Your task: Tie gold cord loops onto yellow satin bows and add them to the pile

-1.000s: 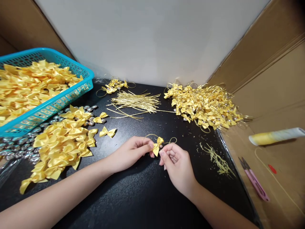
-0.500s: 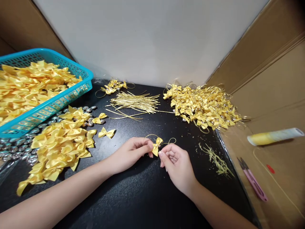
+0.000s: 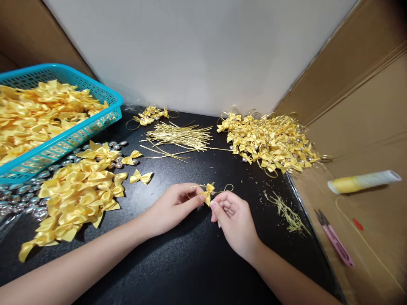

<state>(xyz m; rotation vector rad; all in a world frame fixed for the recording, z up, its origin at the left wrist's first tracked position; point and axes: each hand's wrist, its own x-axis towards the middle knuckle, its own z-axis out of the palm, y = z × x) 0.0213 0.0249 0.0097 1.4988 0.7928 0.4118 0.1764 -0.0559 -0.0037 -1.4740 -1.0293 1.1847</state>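
Observation:
Between my two hands is a small yellow ribbon bow [image 3: 209, 194] with a thin gold cord [image 3: 227, 187] looping out on both sides. My left hand [image 3: 175, 206] pinches the bow's left side between thumb and fingertips. From the right, my right hand [image 3: 234, 218] has thumb and forefinger closed at the bow's lower right edge; the exact grip is partly hidden. One loose yellow bow [image 3: 141, 177] lies beyond my left wrist. A heap of yellow bows [image 3: 82, 195] is left of my left forearm, beside silver beads [image 3: 23, 197].
A blue basket [image 3: 119, 103] full of yellow bows stands at the left. Gold cords [image 3: 179, 136] lie at the back, near a pile of corded bows [image 3: 270, 142]. To the right are cord scraps [image 3: 288, 214], pink thread snips [image 3: 337, 243] and a yellow-white tube [image 3: 364, 182].
The bow has turned slightly between my fingers, and its left cord loop now sits lower over my left fingers. Both hands stay almost in place; the view has shifted a little.

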